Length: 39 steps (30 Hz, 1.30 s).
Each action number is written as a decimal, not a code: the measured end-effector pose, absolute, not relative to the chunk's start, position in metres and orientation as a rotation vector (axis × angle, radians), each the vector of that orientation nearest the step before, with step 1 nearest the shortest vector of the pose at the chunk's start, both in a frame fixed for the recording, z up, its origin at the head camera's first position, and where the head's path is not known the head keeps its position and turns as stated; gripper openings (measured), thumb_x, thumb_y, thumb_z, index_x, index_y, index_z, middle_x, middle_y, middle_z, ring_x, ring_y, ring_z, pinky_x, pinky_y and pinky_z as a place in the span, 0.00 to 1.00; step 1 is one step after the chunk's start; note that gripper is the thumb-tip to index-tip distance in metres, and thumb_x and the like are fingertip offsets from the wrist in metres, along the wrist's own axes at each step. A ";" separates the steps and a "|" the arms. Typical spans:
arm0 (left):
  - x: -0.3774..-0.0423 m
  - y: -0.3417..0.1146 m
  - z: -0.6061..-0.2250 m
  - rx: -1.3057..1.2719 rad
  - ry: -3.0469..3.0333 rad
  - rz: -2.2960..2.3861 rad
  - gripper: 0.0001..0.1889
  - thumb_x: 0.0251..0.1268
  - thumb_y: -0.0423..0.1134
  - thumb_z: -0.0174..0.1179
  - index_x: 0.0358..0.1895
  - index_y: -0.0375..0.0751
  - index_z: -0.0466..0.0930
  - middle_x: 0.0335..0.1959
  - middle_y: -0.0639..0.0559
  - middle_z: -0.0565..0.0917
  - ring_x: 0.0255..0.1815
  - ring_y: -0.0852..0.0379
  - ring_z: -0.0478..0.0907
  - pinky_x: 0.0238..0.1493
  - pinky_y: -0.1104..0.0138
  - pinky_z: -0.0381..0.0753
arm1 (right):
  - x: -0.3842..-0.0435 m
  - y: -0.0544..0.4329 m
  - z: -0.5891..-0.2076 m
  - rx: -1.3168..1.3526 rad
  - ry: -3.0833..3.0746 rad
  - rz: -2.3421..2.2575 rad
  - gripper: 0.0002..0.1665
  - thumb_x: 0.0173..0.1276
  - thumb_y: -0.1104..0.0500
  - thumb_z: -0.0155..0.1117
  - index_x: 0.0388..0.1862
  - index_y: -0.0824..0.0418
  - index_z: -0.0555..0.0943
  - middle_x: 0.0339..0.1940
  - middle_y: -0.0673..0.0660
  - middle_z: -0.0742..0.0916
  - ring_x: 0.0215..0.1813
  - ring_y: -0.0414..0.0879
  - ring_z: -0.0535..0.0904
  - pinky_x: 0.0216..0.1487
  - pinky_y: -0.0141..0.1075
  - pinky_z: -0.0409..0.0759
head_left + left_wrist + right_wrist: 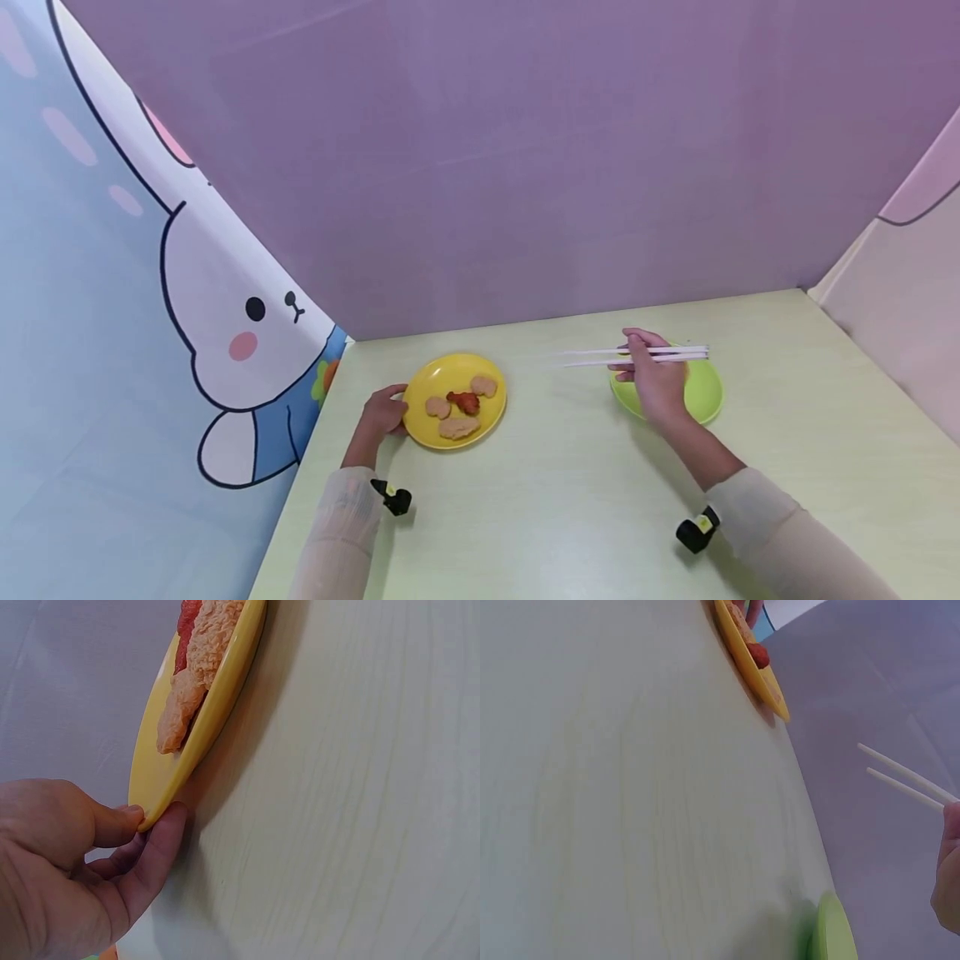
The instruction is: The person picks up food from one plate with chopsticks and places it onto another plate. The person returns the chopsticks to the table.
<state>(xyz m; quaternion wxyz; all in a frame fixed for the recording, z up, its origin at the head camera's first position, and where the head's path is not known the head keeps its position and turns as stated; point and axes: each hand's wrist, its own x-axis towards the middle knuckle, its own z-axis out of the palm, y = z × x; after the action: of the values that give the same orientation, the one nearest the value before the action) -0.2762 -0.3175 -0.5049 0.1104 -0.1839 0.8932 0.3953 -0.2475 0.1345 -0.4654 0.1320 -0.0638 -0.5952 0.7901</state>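
My left hand [385, 412] pinches the left rim of a yellow plate [427, 384], thumb on top and fingers beneath, as the left wrist view shows. On that plate lie a reddish-brown drumstick-shaped piece [467, 402] and several tan, breaded-looking pieces [459, 427]. Over a green plate [705, 392], my right hand [658, 383] holds a pair of white chopsticks [592, 358]. Their tips point left toward the yellow plate and stand slightly apart, with nothing between them. The right hand and forearm hide part of the green plate.
Both plates are on a pale wood-grain table [525, 517]. A purple wall [525, 167] rises behind its far edge. To the left stands a blue panel with a printed rabbit [240, 367]. Small black cameras [697, 532] sit at both wrists.
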 end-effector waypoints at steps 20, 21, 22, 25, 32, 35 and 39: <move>-0.275 -0.318 -0.505 -0.494 2.657 1.146 0.28 0.68 0.32 0.52 0.73 0.41 0.71 0.53 0.37 0.85 0.26 0.58 0.83 0.28 0.68 0.84 | -0.241 0.186 -0.461 -0.303 -1.595 2.311 0.09 0.74 0.57 0.63 0.48 0.55 0.86 0.31 0.49 0.89 0.24 0.42 0.89 0.22 0.31 0.84; -0.275 -0.318 -0.505 -0.497 2.653 1.148 0.28 0.68 0.31 0.52 0.73 0.41 0.71 0.52 0.37 0.85 0.26 0.58 0.83 0.28 0.67 0.84 | -0.241 0.189 -0.461 -0.308 -1.594 2.307 0.09 0.74 0.57 0.63 0.48 0.55 0.86 0.30 0.49 0.90 0.24 0.42 0.89 0.21 0.31 0.84; -0.275 -0.317 -0.504 -0.500 2.648 1.153 0.28 0.68 0.31 0.52 0.73 0.41 0.71 0.52 0.37 0.85 0.25 0.58 0.83 0.28 0.67 0.84 | -0.241 0.192 -0.462 -0.309 -1.591 2.304 0.09 0.74 0.57 0.63 0.48 0.55 0.86 0.30 0.49 0.90 0.24 0.42 0.89 0.21 0.31 0.84; -0.275 -0.316 -0.504 -0.519 2.631 1.162 0.28 0.68 0.31 0.51 0.73 0.42 0.70 0.50 0.38 0.85 0.24 0.57 0.83 0.27 0.67 0.85 | -0.241 0.199 -0.463 -0.307 -1.560 2.307 0.09 0.74 0.57 0.63 0.48 0.56 0.86 0.30 0.50 0.90 0.23 0.42 0.88 0.21 0.32 0.84; -0.274 -0.315 -0.501 -0.531 2.620 1.180 0.29 0.69 0.31 0.52 0.73 0.41 0.70 0.49 0.38 0.86 0.24 0.56 0.84 0.27 0.66 0.85 | -0.238 0.215 -0.464 -0.349 -1.516 2.287 0.09 0.73 0.58 0.64 0.48 0.57 0.87 0.31 0.50 0.89 0.22 0.43 0.88 0.22 0.34 0.85; -0.276 -0.315 -0.502 -0.544 2.617 1.177 0.28 0.69 0.31 0.52 0.73 0.42 0.71 0.50 0.38 0.86 0.23 0.57 0.83 0.27 0.66 0.85 | -0.237 0.222 -0.465 -0.382 -1.543 2.253 0.09 0.74 0.58 0.63 0.48 0.57 0.87 0.31 0.50 0.89 0.22 0.42 0.88 0.22 0.34 0.85; -0.275 -0.315 -0.502 -0.544 2.618 1.174 0.28 0.69 0.31 0.51 0.73 0.42 0.71 0.50 0.38 0.86 0.23 0.58 0.83 0.27 0.66 0.85 | -0.234 0.230 -0.465 -0.404 -1.584 2.189 0.09 0.74 0.59 0.63 0.48 0.57 0.87 0.30 0.49 0.89 0.21 0.41 0.87 0.20 0.32 0.83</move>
<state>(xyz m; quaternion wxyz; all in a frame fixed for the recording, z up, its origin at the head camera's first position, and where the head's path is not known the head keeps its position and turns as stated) -0.2754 -0.3149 -0.5022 0.1105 -0.1853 0.8910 0.3996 -0.2345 0.2301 -0.4649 0.2032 -0.1446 -0.5678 0.7845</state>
